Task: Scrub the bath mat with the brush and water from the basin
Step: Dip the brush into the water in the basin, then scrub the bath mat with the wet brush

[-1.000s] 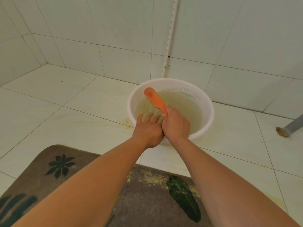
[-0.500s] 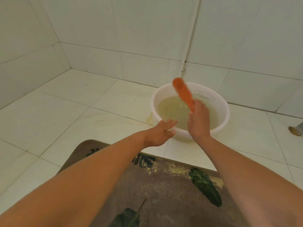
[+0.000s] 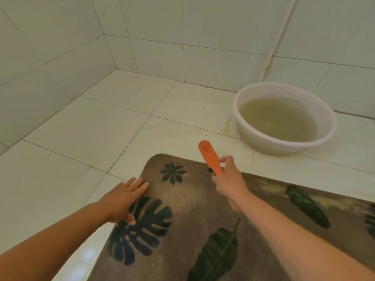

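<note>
Bath mat (image 3: 192, 199), location? (observer)

Me: Flat on the tiled floor (image 3: 101, 128), nearest me, leaf print up. My left hand (image 3: 121, 199) lies on its left edge, palm down, fingers straight and slightly spread. Farther along, my right hand (image 3: 229, 179) is curled round the orange brush (image 3: 210, 157), over the mat's far edge. Bristles hidden; contact with the mat, cannot tell.

Observer: Beyond that?

Me: Yellowish residue (image 3: 269, 188) along the far edge. Then the white basin (image 3: 274, 149), apart from the mat, beyond it to the right, holding cloudy water (image 3: 280, 120).

Observer: Failure modes?

Me: Three, by judgement. One: the mat skates on glossy tile if the left hand presses too lightly during strokes. Two: a wet handle twists in the grip under hard scrubbing. Three: the water is already murky, so re-dipping may spread grime rather than lift it.
</note>
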